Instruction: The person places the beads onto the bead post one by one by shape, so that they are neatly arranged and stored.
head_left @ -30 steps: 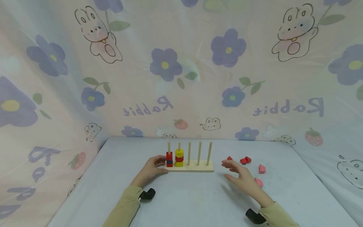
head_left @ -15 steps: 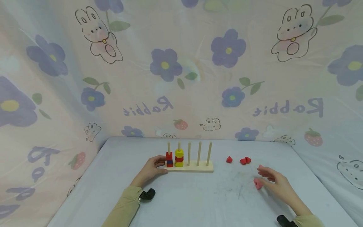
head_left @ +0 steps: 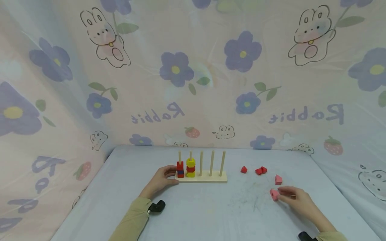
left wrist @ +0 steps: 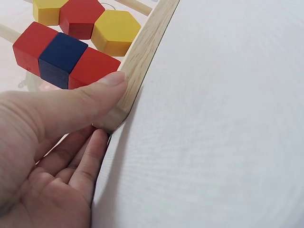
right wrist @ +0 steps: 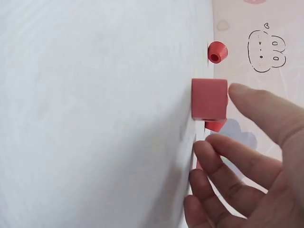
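My left hand (head_left: pixel 162 179) grips the left end of a wooden peg stand (head_left: pixel 205 179), thumb on the front of its base (left wrist: pixel 137 71) and fingers curled behind. Red and blue square beads (head_left: pixel 180 169) are stacked on the leftmost peg. Beside them, yellow and red beads (head_left: pixel 190 167) fill part of the second peg; three pegs to the right are bare. My right hand (head_left: pixel 301 202) is beside a pink bead (head_left: pixel 274 194) on the table, fingers spread and thumb tip close to the bead (right wrist: pixel 209 99). Its fingers are bent but apart from one another.
Another pink bead (head_left: pixel 278 179) lies just behind the near one. Farther back are a red bead (head_left: pixel 243 169) and a pair of red beads (head_left: pixel 261 170) close together. A patterned cloth (head_left: pixel 208 93) hangs behind the white table (head_left: pixel 205 214).
My right hand has moved right and toward me, from near the stand's right side to the near pink bead. The left hand and the stand have stayed put.
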Tool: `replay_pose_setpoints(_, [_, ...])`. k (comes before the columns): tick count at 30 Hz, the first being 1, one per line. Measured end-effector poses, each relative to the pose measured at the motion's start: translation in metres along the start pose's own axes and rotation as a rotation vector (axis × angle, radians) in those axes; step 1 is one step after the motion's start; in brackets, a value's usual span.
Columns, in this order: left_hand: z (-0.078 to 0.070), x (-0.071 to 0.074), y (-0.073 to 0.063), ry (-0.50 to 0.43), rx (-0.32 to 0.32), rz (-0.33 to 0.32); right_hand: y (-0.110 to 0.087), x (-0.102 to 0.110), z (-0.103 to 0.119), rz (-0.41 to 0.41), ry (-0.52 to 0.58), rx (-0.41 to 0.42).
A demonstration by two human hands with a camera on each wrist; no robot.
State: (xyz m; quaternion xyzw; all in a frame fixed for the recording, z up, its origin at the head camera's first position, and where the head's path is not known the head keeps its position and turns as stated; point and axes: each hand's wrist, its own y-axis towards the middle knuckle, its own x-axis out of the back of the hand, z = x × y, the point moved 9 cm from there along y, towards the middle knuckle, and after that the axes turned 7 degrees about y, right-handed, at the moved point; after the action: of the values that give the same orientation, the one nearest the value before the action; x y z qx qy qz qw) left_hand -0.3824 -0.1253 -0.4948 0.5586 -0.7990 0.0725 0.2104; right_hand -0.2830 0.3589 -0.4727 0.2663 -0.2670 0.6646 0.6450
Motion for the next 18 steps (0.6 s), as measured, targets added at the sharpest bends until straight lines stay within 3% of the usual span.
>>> replay_pose_setpoints(9, [-0.003,0.0,0.0,-0.013,-0.01,-0.013,0.004,-0.006,0.0,0.004,-0.01,-0.033])
replay_pose_setpoints(18, [0.0,0.001,0.0,0.006,0.017,-0.02,0.004,-0.017,0.007,0.033,0.048,0.011])
